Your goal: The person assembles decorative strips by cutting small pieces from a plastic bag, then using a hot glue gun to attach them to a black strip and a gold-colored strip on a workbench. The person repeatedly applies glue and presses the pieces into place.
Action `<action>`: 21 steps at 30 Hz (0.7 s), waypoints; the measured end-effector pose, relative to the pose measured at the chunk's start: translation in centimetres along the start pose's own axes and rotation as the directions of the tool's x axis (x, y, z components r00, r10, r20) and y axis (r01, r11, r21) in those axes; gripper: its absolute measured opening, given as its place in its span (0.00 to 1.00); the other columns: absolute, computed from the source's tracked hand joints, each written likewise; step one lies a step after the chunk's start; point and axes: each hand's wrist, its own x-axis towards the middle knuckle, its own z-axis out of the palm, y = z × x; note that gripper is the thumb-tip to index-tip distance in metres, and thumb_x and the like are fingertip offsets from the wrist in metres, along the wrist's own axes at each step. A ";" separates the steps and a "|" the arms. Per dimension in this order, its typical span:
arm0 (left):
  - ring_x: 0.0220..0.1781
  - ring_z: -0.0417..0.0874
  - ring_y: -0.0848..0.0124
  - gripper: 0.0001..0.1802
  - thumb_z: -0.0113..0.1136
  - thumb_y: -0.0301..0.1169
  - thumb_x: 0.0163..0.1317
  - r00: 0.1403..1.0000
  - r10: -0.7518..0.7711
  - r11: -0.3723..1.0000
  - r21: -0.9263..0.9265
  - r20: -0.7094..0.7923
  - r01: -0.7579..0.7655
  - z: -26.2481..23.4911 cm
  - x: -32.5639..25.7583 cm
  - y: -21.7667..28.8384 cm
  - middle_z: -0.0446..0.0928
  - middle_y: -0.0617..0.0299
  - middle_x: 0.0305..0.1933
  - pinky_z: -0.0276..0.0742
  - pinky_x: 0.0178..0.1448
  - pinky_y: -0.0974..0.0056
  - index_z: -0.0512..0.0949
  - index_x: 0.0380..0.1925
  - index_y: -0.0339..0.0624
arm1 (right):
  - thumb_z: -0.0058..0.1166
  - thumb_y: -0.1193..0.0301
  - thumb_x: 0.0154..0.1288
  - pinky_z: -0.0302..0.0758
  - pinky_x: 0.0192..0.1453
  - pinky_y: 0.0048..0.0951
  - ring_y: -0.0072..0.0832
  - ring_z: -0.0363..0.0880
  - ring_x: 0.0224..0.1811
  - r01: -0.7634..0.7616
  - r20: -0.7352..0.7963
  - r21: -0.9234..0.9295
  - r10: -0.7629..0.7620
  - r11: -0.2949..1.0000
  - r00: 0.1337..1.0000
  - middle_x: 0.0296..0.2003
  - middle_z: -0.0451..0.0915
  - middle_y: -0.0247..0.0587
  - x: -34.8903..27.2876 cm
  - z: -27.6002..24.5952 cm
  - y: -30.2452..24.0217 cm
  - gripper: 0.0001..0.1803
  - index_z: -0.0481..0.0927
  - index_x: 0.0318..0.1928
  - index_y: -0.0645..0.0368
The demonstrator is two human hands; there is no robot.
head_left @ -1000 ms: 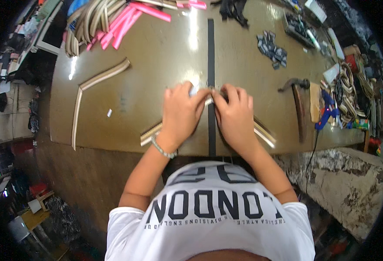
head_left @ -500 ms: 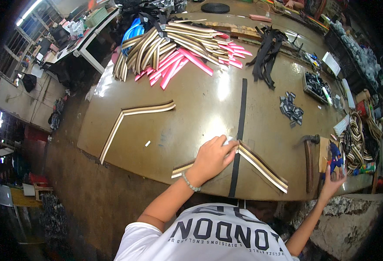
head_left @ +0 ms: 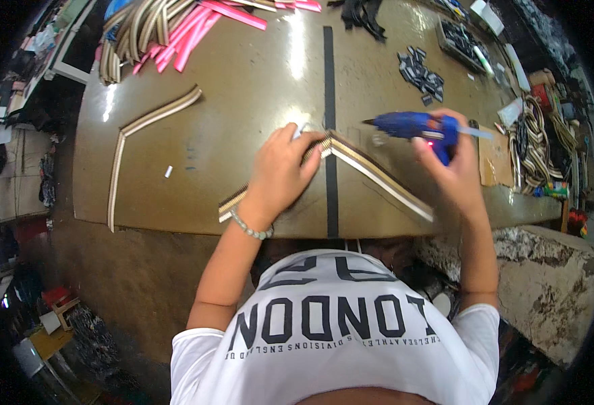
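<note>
My left hand (head_left: 280, 169) is closed on a striped brown, cream and white strap (head_left: 378, 177), at its bend over a black strip (head_left: 330, 74). A small white piece (head_left: 299, 129) shows by its thumb and forefinger; whether it is pinched I cannot tell. In my right hand (head_left: 455, 165) is a blue glue gun (head_left: 405, 124), raised over the table right of the bend. Its dark nozzle points left, and a pale glue stick (head_left: 479, 133) sticks out of its back. Another bent striped strap (head_left: 116, 169) lies at the left.
Striped straps (head_left: 142, 30) and pink strips (head_left: 192, 40) are heaped at the far left. Small dark pieces (head_left: 421, 74) lie at the far right near a filled tray (head_left: 460, 46). A small white piece (head_left: 168, 171) rests left of my hand. Coiled straps (head_left: 536, 145) crowd the right edge.
My right hand has picked up the glue gun from the right side and brought it left, near the strap's bend. My left hand stays at the bend. The whole view has shifted.
</note>
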 end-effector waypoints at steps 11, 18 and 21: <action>0.35 0.76 0.59 0.08 0.62 0.29 0.56 0.999 -0.048 0.999 0.025 0.022 0.048 -0.5 0.2 0.6 0.72 0.57 0.30 0.74 0.39 0.58 0.82 0.37 0.42 | 0.60 0.59 0.63 0.76 0.40 0.32 0.37 0.83 0.34 0.024 0.191 -0.100 -0.005 0.995 0.982 0.35 0.82 0.49 2.3 3.1 -0.6 0.26 0.67 0.53 0.60; 0.35 0.77 0.59 0.08 0.62 0.29 0.56 0.999 -0.049 0.999 0.016 0.018 0.049 -0.3 0.2 0.5 0.72 0.56 0.30 0.74 0.39 0.57 0.82 0.36 0.42 | 0.59 0.60 0.63 0.77 0.40 0.36 0.45 0.83 0.35 0.024 0.229 -0.100 -0.001 0.995 0.973 0.35 0.81 0.52 1.8 3.0 -0.8 0.25 0.65 0.53 0.60; 0.35 0.77 0.59 0.08 0.62 0.29 0.56 0.999 -0.042 0.999 0.025 0.022 0.041 -0.3 0.2 0.5 0.72 0.56 0.30 0.74 0.39 0.57 0.82 0.36 0.42 | 0.59 0.62 0.64 0.77 0.40 0.38 0.49 0.83 0.36 0.027 0.256 -0.111 0.002 0.993 0.967 0.34 0.81 0.53 0.8 2.9 -1.4 0.24 0.65 0.53 0.60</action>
